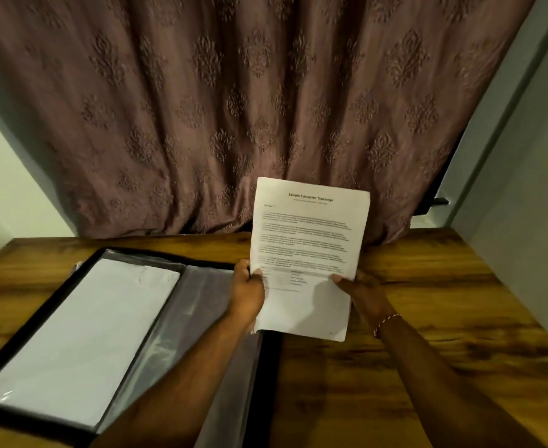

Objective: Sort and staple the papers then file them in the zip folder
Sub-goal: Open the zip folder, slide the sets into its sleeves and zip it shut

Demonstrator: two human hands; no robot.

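Both forearms enter from 6 o'clock and meet at the papers (310,253), which are held upright above the table (427,286), near centre frame. Left hand (248,287) pinches the lower left edge of the sheets, thumb on the printed face; right hand (360,291) pinches the lower right edge the same way, a bracelet (384,324) on its wrist. Each grip is closed on the papers and nothing else. Printed title on the top sheet reads roughly "Sample Education Transcript"; body text is too blurred to read. How many sheets are in the bundle cannot be told, nor whether a staple is in place. No stapler is in view. Folder (201,318) lies open flat on the table at 8 o'clock, with a white sheet (82,334) under a clear sleeve on its left half; the right half looks unfilled. A curtain (234,108) hangs at 12 o'clock behind the table. Risks, as judged: both pinches sit low on the page, so the unsupported top may flop or fan, letting sheets slip out of order. Unstapled sheets fed into a sleeve could catch at its mouth and crease. Lower left corner of the papers overhangs the folder's right edge; a hasty drop could land them astride it.
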